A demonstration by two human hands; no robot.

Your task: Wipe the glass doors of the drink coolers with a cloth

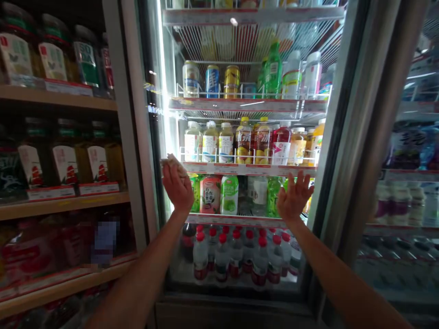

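My left hand (178,191) is closed around a crumpled whitish cloth (174,163), at the left side of a lit drinks cooler's glass door (252,104). Light reflections show on the glass. On the right side, my right hand (295,196) is raised with fingers spread and nothing in it; it appears to rest on the glass, though contact is hard to make out. Behind the door between my hands stand a pink drink bottle (210,195) and a green-labelled bottle (229,195).
Several red-capped bottles (222,256) fill the cooler's bottom, with tea bottles (226,144) and cans (232,81) on shelves above. A wooden shelf (68,202) of bottles stands at left. A metal frame (360,137) runs along the right, beside another stocked cooler (408,201).
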